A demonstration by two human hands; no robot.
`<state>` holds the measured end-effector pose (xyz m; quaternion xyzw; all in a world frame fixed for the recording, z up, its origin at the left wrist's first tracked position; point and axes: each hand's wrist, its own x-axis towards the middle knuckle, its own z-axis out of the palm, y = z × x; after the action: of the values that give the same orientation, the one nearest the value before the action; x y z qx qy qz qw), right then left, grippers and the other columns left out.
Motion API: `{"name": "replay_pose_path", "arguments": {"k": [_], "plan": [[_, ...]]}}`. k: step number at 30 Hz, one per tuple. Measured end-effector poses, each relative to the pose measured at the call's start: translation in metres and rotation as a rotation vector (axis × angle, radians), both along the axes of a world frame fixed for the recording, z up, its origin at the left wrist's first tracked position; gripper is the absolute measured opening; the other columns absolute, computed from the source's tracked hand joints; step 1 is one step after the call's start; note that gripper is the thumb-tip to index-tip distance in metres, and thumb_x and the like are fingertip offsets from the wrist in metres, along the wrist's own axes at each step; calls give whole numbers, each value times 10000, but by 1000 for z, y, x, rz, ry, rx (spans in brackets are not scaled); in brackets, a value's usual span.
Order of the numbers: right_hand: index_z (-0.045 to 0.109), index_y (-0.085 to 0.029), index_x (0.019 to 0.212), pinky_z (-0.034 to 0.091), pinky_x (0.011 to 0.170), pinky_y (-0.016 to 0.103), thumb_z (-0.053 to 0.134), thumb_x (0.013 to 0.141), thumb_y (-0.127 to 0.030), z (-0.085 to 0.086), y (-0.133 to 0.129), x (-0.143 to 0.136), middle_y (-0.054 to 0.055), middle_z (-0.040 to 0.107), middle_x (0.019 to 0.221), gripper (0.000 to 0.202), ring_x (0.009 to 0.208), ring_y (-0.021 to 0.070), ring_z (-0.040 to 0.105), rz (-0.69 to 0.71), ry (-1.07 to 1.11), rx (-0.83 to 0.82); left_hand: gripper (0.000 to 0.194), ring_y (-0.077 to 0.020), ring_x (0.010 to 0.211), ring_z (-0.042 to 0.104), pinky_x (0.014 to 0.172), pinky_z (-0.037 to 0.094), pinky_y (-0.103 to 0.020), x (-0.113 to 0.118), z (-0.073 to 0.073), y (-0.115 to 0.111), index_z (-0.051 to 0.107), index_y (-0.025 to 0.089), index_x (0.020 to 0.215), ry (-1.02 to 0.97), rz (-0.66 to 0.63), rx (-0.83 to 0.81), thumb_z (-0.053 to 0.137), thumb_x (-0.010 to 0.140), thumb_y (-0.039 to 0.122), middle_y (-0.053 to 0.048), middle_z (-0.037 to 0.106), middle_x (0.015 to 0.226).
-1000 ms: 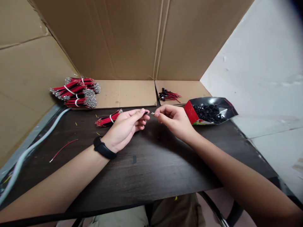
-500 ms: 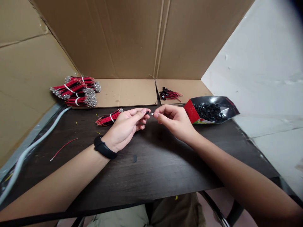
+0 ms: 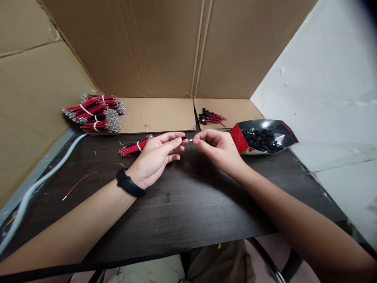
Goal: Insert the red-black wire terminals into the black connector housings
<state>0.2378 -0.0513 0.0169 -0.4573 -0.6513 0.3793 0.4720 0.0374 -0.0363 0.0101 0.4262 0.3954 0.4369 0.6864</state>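
Observation:
My left hand (image 3: 160, 151), with a black band on its wrist, pinches a small black connector housing (image 3: 183, 137) between thumb and fingers. Facing it, my right hand (image 3: 216, 147) is closed on wires whose bare metal terminals (image 3: 191, 140) stick out toward the housing. A small gap shows between terminals and housing. The wires themselves are mostly hidden by my right fingers. A banded bundle of red and black wires (image 3: 132, 147) lies on the table just behind my left hand.
Several banded wire bundles (image 3: 97, 112) are stacked at the back left. Wires with black housings (image 3: 210, 117) lie on cardboard at the back. An open box (image 3: 240, 139) of black housings stands right. A loose red wire (image 3: 79, 182) and yellow scraps lie left. Cardboard walls enclose the back.
Both hands have shifted very slightly, the right one a little up and to the right. The terminals still point at the housing. Everything on the table stays put.

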Motion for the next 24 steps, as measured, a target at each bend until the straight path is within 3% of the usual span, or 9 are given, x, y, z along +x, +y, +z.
{"name": "replay_pose_path", "arguments": {"k": [24], "plan": [[757,-183,854,486,664,293,724,897,-316,0,-2,-1,28,758,803,143,716,152,640,-67,-90,119,230,-129,870,635,684,519,-211,2,4,-3,783,197,1005,16,-22,43,869,802,264,-26,689,961]]}}
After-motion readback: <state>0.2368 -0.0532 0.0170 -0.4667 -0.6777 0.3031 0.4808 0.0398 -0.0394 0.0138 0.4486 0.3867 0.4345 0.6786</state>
